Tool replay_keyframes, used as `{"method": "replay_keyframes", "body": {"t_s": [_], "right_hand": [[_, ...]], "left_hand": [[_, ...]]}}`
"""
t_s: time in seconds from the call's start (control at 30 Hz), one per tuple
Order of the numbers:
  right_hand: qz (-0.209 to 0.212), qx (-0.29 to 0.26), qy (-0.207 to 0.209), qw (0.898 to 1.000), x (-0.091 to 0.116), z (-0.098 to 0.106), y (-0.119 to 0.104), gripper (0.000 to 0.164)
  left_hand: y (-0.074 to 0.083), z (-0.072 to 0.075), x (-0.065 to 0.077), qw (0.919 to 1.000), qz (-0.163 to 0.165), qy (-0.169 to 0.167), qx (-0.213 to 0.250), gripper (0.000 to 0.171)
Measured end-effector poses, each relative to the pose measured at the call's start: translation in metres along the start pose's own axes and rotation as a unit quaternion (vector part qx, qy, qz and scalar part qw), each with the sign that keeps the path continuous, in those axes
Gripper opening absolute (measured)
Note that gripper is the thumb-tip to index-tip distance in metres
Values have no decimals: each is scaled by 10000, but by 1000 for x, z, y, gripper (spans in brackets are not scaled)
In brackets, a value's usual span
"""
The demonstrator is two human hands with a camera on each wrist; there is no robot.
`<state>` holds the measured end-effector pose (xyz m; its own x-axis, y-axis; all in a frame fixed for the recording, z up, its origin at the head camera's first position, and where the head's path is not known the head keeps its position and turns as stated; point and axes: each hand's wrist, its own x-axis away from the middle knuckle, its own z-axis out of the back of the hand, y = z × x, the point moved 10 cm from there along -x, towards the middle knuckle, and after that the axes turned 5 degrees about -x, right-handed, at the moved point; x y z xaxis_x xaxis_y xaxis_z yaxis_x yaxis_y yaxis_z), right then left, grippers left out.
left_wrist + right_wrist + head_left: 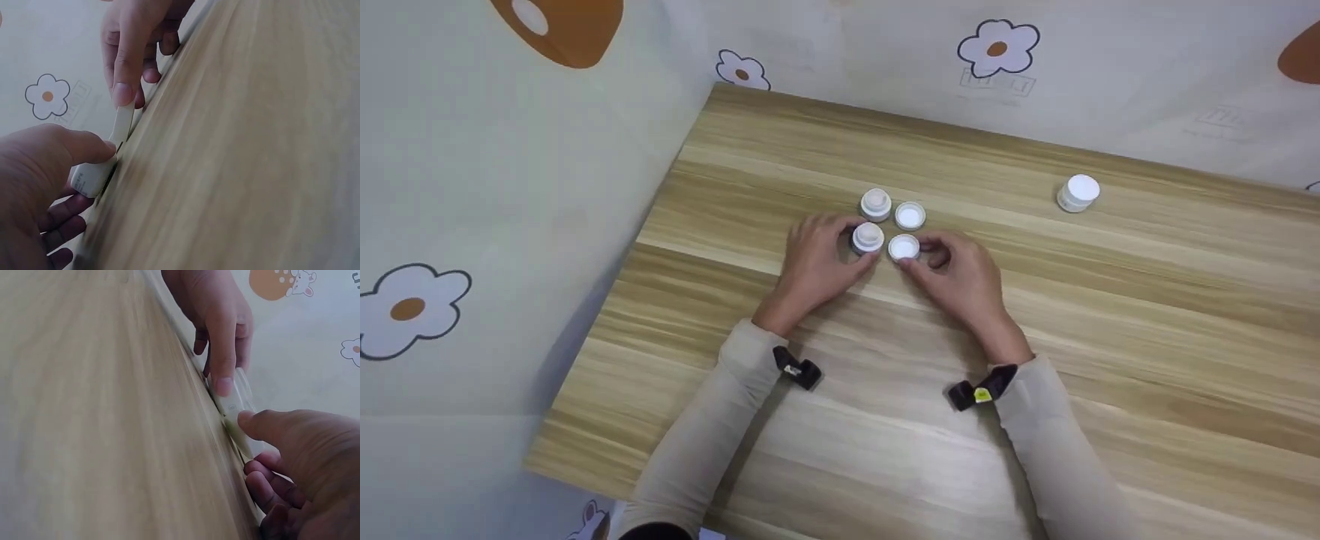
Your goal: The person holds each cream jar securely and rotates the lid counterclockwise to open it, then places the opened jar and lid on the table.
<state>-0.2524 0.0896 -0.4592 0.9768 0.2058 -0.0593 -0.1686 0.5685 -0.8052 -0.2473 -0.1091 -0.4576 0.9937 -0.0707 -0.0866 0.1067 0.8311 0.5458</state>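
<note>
Near uncapped jar [868,238], small and white with a stepped neck, stands upright on the wood-grain table [885,442]; the left hand [819,255] has it pinched low across the body, thumb on the near side and index finger on the far side, spread only to the jar's width. The right hand [967,277] pinches the rim of the near lid [904,247] between thumb and fingers, gap just the lid's diameter, hollow side up, just beside the jar; can't tell whether it's fully down on the table. Handling, best guess: rigid plastic or glass, light, smooth walls that could slip in dry fingers, glass would chip if dropped. Best hold on the jar is the straight side wall below the neck, off the pale inner disc; on the lid, the outer rim, thumb opposite fingers. Lid is shallow, so not much to pinch. Clutter: far uncapped jar [876,204] sits directly behind the near one, touching or nearly so, can't tell; far lid [910,216] lies hollow side up beside it, just behind the near lid. Both crowd the fingertips on the far side, easy to knock. Capped jar [1078,193] stands well apart to the right, near the patterned wall [847,45], not in the way.
</note>
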Motion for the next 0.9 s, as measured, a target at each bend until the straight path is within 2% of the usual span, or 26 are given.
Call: {"method": "replay_keyframes", "body": {"t_s": [0.17,0.6,0.9], "right_hand": [[-1,169,7,9999,-3,-4,-2,42],[-88,359,15,9993,-17,-8,-3,42],[-106,292,32,9995,-21,-7,2,42]], "left_hand": [[-6,-1,-2,9999,156,-20,37,53],[-13,-1,-12,9995,301,-97,-73,55],[-12,-3,-14,9998,195,-48,-33,60]]}}
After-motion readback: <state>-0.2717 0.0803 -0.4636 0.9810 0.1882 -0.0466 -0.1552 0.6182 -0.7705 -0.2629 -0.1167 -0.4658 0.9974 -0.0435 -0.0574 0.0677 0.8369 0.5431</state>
